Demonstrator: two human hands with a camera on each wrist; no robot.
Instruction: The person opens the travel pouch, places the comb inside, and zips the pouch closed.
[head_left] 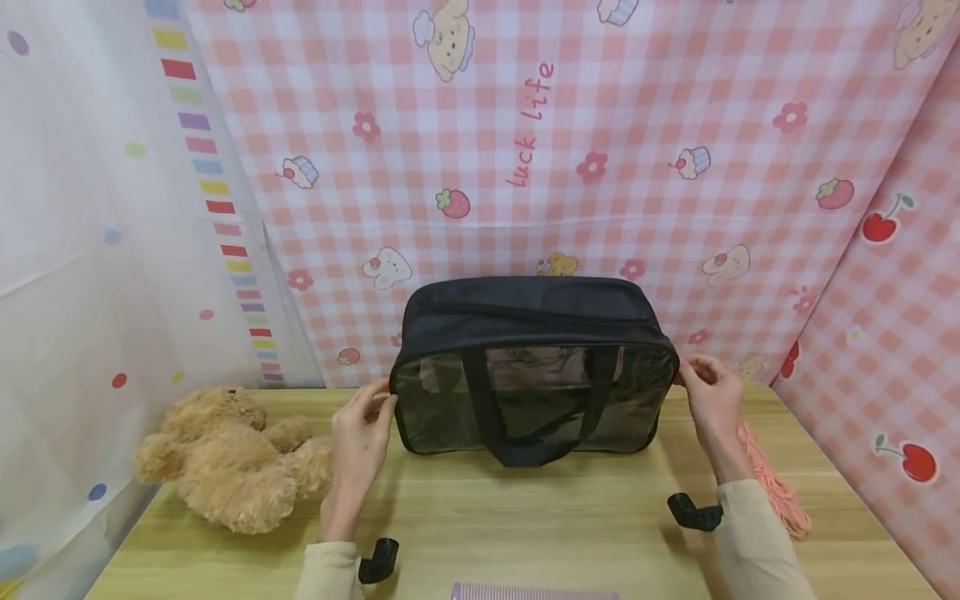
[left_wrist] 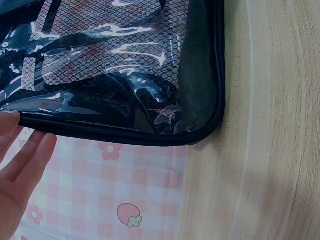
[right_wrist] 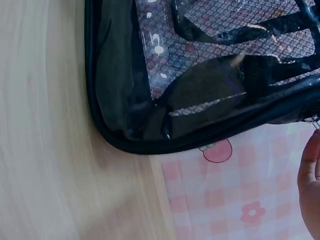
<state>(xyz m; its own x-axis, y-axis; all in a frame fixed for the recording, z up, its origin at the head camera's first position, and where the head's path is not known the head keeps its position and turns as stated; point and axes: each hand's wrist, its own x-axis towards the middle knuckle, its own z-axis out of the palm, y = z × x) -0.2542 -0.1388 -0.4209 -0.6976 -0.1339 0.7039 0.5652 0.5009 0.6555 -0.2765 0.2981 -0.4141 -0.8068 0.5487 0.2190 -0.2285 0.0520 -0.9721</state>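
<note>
A black toiletry-style bag [head_left: 438, 417] with see-through panels stands upright at the back of the table, its black handle [head_left: 480, 400] hanging down the front. At the bag's left edge, my left hand [head_left: 362, 429] pinches the piping between thumb and fingers; the left wrist view shows the thumb on the front panel and fingers behind. My right hand [head_left: 712, 400] is at the upper right corner. In the right wrist view its fingertips pinch a small metal zipper pull [right_wrist: 315, 123] at the end of the zip. Mesh shows through the see-through panel [left_wrist: 110, 55].
A fluffy tan plush toy [head_left: 240, 467] lies left of my left forearm. Pink yarn [head_left: 776, 483] lies beside my right forearm. A purple comb [head_left: 532, 593] is at the table's front edge. A pink checked cloth [head_left: 525, 225] hangs behind the wooden table [head_left: 525, 525].
</note>
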